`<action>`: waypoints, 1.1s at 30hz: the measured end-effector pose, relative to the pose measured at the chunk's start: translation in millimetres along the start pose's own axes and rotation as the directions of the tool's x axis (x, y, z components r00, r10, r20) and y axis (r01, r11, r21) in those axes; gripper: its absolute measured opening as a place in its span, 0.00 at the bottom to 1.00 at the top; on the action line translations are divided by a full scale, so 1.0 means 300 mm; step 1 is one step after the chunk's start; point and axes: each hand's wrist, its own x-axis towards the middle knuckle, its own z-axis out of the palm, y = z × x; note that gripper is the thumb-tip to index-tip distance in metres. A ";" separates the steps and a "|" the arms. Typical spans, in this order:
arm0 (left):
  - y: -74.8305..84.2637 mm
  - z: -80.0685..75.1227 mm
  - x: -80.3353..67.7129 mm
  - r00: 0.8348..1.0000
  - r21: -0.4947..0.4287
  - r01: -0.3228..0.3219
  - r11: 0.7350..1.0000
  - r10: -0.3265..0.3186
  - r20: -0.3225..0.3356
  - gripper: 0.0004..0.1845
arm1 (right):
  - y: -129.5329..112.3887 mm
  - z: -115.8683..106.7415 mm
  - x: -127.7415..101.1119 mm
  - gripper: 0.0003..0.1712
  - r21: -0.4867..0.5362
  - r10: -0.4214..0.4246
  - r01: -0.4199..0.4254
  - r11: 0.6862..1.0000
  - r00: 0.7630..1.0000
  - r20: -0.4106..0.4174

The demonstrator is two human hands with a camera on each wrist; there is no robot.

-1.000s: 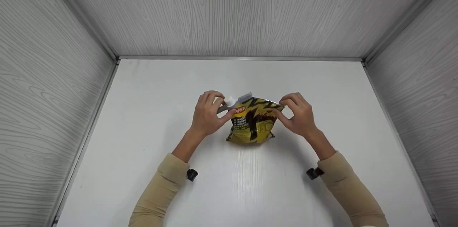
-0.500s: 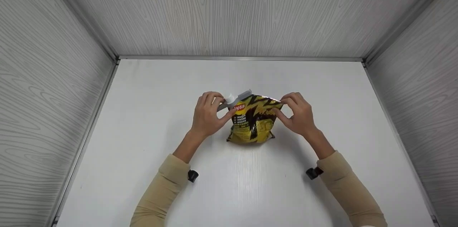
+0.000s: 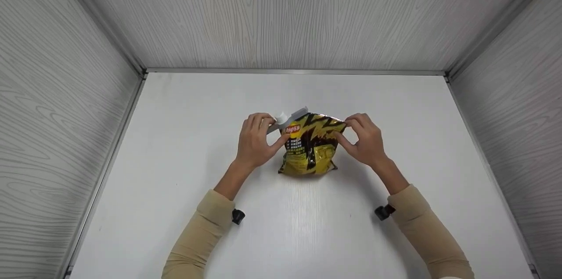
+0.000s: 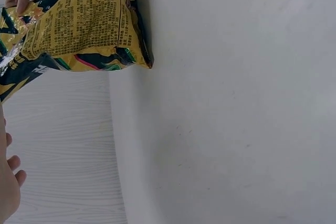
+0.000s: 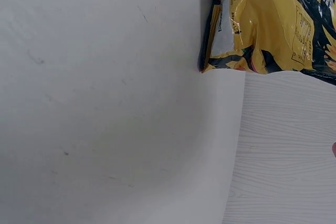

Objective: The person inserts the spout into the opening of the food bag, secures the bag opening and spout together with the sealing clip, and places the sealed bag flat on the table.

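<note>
A crinkly yellow-and-black foil snack bag (image 3: 310,146) stands upright at the centre of a white tabletop (image 3: 175,147). The left hand (image 3: 254,143), at the bag's 10 o'clock corner, pinches a grey-and-white plastic sealing clip (image 3: 289,119) against the top edge; the right hand (image 3: 365,140), at 2 o'clock, pinches the opposite corner. Grey wood-grain walls (image 3: 281,15) enclose the scene. The risk: slick foil may slip from the clip if the top edge sags, leaving it loose, or the bag may topple.

Upright yellow-black chip bag (image 3: 310,149), grey clip (image 3: 290,119)
</note>
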 end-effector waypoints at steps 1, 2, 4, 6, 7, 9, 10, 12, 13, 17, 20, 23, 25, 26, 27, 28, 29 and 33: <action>0.000 0.001 0.000 1.000 0.004 0.004 1.000 -0.004 0.004 0.29 | 0.002 0.002 -0.001 0.15 -0.003 0.001 -0.001 1.000 1.000 0.002; 0.000 0.002 0.000 1.000 0.006 0.009 1.000 -0.009 0.008 0.29 | 0.004 0.003 -0.001 0.15 -0.006 0.001 -0.001 1.000 1.000 0.003; 0.000 0.005 0.002 1.000 0.010 0.017 1.000 -0.017 0.016 0.30 | 0.008 0.005 -0.002 0.15 -0.012 0.000 0.000 1.000 1.000 0.005; -0.001 0.008 0.005 1.000 0.013 0.022 1.000 -0.023 0.021 0.30 | 0.011 0.007 -0.001 0.15 -0.013 -0.001 0.001 1.000 1.000 0.001; -0.002 0.009 0.006 0.999 0.013 0.024 1.000 -0.025 0.022 0.30 | 0.012 0.008 0.000 0.15 -0.014 -0.001 0.001 1.000 1.000 0.000; -0.005 0.010 0.010 0.999 0.014 0.025 1.000 -0.025 0.024 0.30 | 0.012 0.011 0.002 0.15 -0.015 -0.001 0.001 1.000 1.000 -0.001; -0.006 0.011 0.011 0.999 0.016 0.024 1.000 -0.024 0.024 0.30 | 0.012 0.013 0.003 0.15 -0.018 -0.001 0.001 1.000 1.000 -0.002; -0.010 0.013 0.014 1.000 0.018 0.020 1.000 -0.021 0.021 0.30 | 0.013 0.016 0.004 0.16 -0.023 -0.005 0.005 1.000 1.000 -0.003; -0.012 0.015 0.016 1.000 0.019 0.019 1.000 -0.019 0.019 0.30 | 0.013 0.018 0.005 0.16 -0.026 -0.008 0.008 1.000 1.000 -0.004; -0.021 0.020 0.020 1.000 0.031 0.014 0.999 -0.014 0.011 0.30 | 0.016 0.023 0.005 0.16 -0.038 -0.013 0.014 0.999 1.000 0.004; -0.026 0.023 0.025 1.000 0.049 0.014 0.999 -0.015 0.017 0.30 | 0.019 0.027 0.006 0.17 -0.055 -0.009 0.010 0.998 1.000 0.019; -0.028 0.022 0.031 0.999 0.064 0.018 0.998 -0.020 0.033 0.31 | 0.023 0.029 0.006 0.18 -0.087 -0.012 0.015 0.996 0.999 0.038; -0.030 0.022 0.037 0.999 0.068 0.026 0.997 -0.029 0.046 0.31 | 0.024 0.029 0.007 0.18 -0.106 -0.016 0.021 0.994 0.999 0.050; -0.031 0.022 0.039 0.998 0.070 0.030 0.997 -0.034 0.053 0.31 | 0.025 0.029 0.007 0.19 -0.116 -0.018 0.024 0.993 0.998 0.058; -0.031 0.022 0.042 0.997 0.067 0.035 0.997 -0.039 0.060 0.31 | 0.026 0.030 0.007 0.19 -0.126 -0.018 0.026 0.992 0.998 0.065; -0.032 0.022 0.044 0.997 0.066 0.040 0.997 -0.045 0.068 0.31 | 0.027 0.029 0.007 0.19 -0.133 -0.018 0.027 0.991 0.997 0.072; -0.033 0.023 0.046 0.996 0.065 0.044 0.997 -0.049 0.074 0.32 | 0.028 0.030 0.007 0.19 -0.144 -0.014 0.026 0.989 0.997 0.080; -0.036 0.028 0.048 0.993 0.072 0.053 0.996 -0.060 0.098 0.33 | 0.030 0.033 0.003 0.20 -0.180 0.017 0.004 0.984 0.993 0.116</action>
